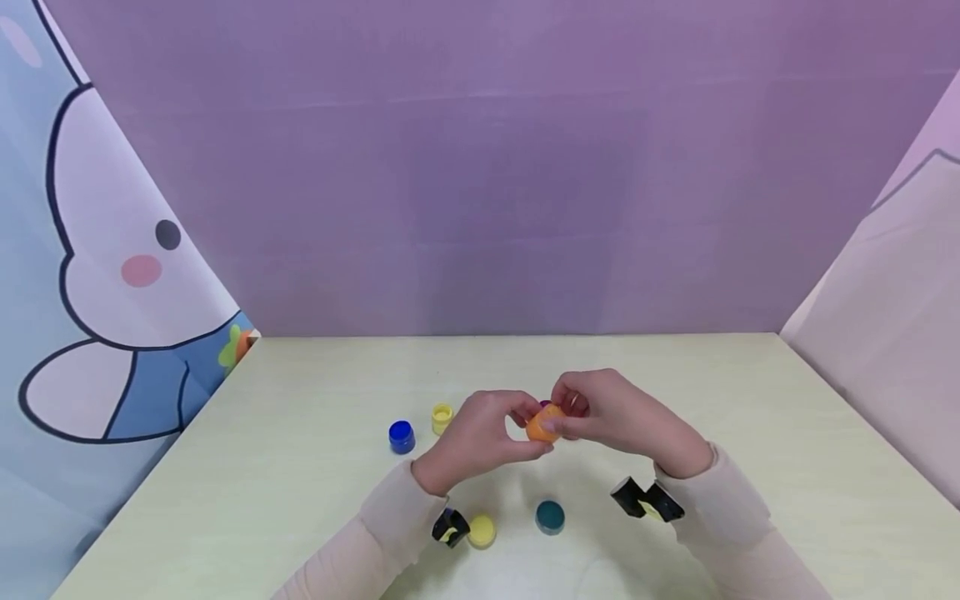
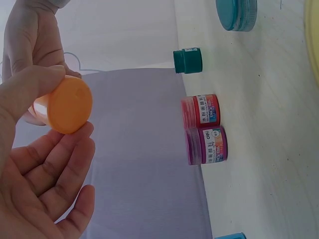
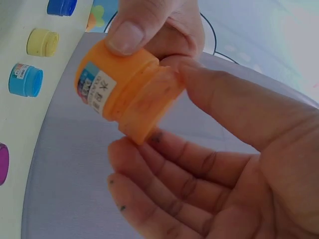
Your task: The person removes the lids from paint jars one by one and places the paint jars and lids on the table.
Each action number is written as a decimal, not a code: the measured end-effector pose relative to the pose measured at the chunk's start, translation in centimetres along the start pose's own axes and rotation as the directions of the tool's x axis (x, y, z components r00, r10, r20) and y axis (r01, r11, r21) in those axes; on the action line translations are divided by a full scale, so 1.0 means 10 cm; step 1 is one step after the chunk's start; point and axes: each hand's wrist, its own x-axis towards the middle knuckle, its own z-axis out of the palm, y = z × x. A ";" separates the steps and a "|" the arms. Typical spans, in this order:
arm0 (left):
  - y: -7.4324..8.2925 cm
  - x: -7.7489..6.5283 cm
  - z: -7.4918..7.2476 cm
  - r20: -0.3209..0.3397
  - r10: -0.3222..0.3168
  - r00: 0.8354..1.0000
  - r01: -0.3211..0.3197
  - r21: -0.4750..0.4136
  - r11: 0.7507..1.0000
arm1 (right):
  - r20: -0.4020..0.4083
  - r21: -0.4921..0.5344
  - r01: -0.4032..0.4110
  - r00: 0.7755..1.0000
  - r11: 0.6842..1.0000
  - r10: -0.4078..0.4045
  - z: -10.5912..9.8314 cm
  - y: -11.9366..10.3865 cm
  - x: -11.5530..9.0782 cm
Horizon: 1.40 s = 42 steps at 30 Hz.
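Note:
An orange paint jar (image 1: 542,425) is held above the table between both hands. My left hand (image 1: 480,433) grips the labelled body, its thumb lying along the side and fingertips touching the base end. From the other side my right hand (image 1: 618,417) pinches the orange lid (image 3: 152,104) between thumb and fingers. In the right wrist view the lid sits at the neck end of the jar; whether it is loose I cannot tell. The left wrist view shows the jar's round base toward the camera, with part of the right hand behind it.
A blue jar (image 1: 401,437) and a yellow jar (image 1: 442,417) stand left of the hands. Nearer are a yellow round piece (image 1: 482,532) and a teal jar (image 1: 550,518). Red (image 2: 204,110), purple (image 2: 209,145), green (image 2: 188,60) and light blue jars (image 3: 26,79) also stand on the table.

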 end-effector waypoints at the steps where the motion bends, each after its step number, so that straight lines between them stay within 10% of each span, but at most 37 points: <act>1: 0.00 0.00 0.00 0.001 -0.005 1.000 0.005 -0.002 1.000 | 0.002 0.001 0.018 1.000 1.000 -0.018 -0.01 0.00 0.00; 12: 0.00 0.01 0.01 0.012 -0.040 0.999 0.040 -0.048 0.998 | 0.028 -0.068 0.189 0.982 0.980 -0.188 -0.07 0.00 -0.03; 42: 0.02 0.01 -0.03 -0.031 -0.118 0.992 0.116 -0.064 0.991 | -0.083 -0.106 0.041 0.995 0.994 -0.050 -0.15 0.17 -0.20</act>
